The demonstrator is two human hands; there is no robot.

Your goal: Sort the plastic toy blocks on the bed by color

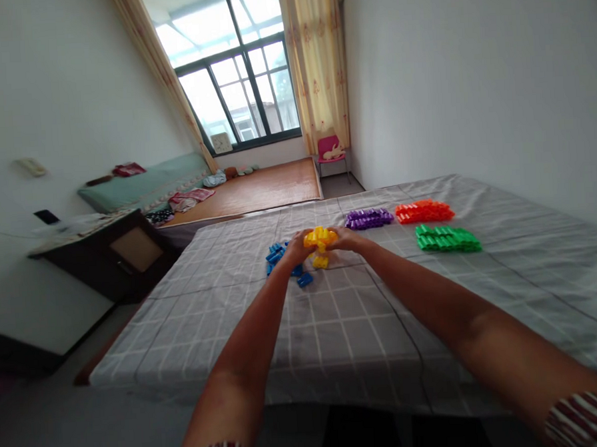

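Gray checked sheet (334,328) spans the bed; near edge at 6 o'clock. Left hand (298,247) and right hand (346,240): closed about one yellow cluster (320,236), positioned between them. One blue pile (277,252): 9 o'clock, beside left hand. Groups toward 2–3 o'clock: one purple (369,218), one orange (424,211), one green (447,238). Pieces per group: not countable.

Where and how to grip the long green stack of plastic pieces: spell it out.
Best take the green stack by its two short ends, left and right, pressing inward: it lies long and low, seemingly many loose pieces, so a one-ended grip might shed some. Come from the near side; the orange-red plastic stack lies close behind.
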